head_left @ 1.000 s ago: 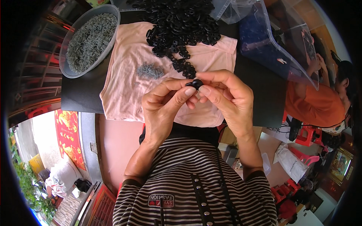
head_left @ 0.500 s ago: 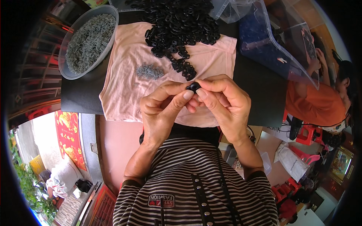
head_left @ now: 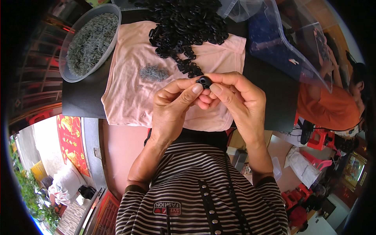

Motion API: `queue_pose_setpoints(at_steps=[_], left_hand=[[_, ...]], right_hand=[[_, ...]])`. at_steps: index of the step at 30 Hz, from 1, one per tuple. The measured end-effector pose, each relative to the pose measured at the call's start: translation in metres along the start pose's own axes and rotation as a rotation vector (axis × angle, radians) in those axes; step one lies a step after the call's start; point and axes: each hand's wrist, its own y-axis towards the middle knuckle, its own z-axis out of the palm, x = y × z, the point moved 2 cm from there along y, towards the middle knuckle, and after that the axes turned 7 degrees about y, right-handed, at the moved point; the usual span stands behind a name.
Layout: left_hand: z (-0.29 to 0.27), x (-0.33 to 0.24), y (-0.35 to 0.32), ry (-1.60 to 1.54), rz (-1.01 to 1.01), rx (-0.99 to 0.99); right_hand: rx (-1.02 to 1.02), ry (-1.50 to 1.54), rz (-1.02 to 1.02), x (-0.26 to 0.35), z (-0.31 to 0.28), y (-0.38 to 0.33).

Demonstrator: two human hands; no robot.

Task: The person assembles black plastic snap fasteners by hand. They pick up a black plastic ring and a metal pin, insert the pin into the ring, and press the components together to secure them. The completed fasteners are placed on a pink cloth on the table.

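Seen from the head camera, both hands meet over the near edge of a pink cloth (head_left: 129, 98) spread on a dark desk (head_left: 82, 103). The left hand (head_left: 172, 107) and the right hand (head_left: 235, 103) pinch one small black ring-shaped part (head_left: 204, 82) between them, thumbs and forefingers closed on it from either side, the other fingers curled beneath and touching each other. The part sits raised above the cloth, just near of a trailing string of the same black pieces. That string runs back to a large heap of black parts (head_left: 184, 23) at the far middle of the cloth. To the left of the hands, a small tuft of thin grey metal bits (head_left: 153, 73) lies on the cloth, apart from the heap. Farther left, at the desk's far corner, a clear plastic bowl (head_left: 68, 74) holds a mound of the same grey bits. On the far right a clear plastic bag (head_left: 297, 51) leans over the desk edge, and a person in an orange top (head_left: 325, 107) sits beyond it.
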Motion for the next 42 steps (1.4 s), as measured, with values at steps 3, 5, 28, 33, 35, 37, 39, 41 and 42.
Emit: queue_pose_setpoints(at_steps=[3, 5, 28, 33, 35, 37, 39, 41, 42], left_hand=[[0.0, 0.0, -0.001, -0.003, 0.005, 0.009], [-0.001, 0.001, -0.002, 0.0, 0.009, 0.017], [-0.015, 0.005, -0.001, 0.034, 0.095, 0.146], [-0.022, 0.0, -0.002, 0.192, 0.139, 0.232], [-0.019, -0.005, -0.003, 0.243, 0.164, 0.24], [-0.017, -0.008, -0.006, 0.241, 0.16, 0.248], [-0.015, -0.009, -0.009, 0.188, 0.125, 0.258], [-0.015, -0.009, -0.01, 0.175, 0.141, 0.27], [-0.016, -0.009, -0.01, 0.175, 0.138, 0.273]], right_hand=[[-0.028, 0.007, 0.027, -0.004, -0.001, 0.002], [-0.029, 0.013, 0.031, -0.005, 0.0, 0.002], [0.157, 0.188, 0.166, -0.004, 0.0, -0.002], [0.193, 0.279, 0.244, -0.002, 0.001, -0.005], [0.233, 0.281, 0.226, -0.002, 0.0, -0.006], [0.252, 0.294, 0.214, 0.0, 0.0, -0.01], [0.262, 0.305, 0.217, 0.001, 0.001, -0.012], [0.27, 0.289, 0.212, 0.002, 0.001, -0.012], [0.274, 0.282, 0.209, 0.003, 0.002, -0.012]])
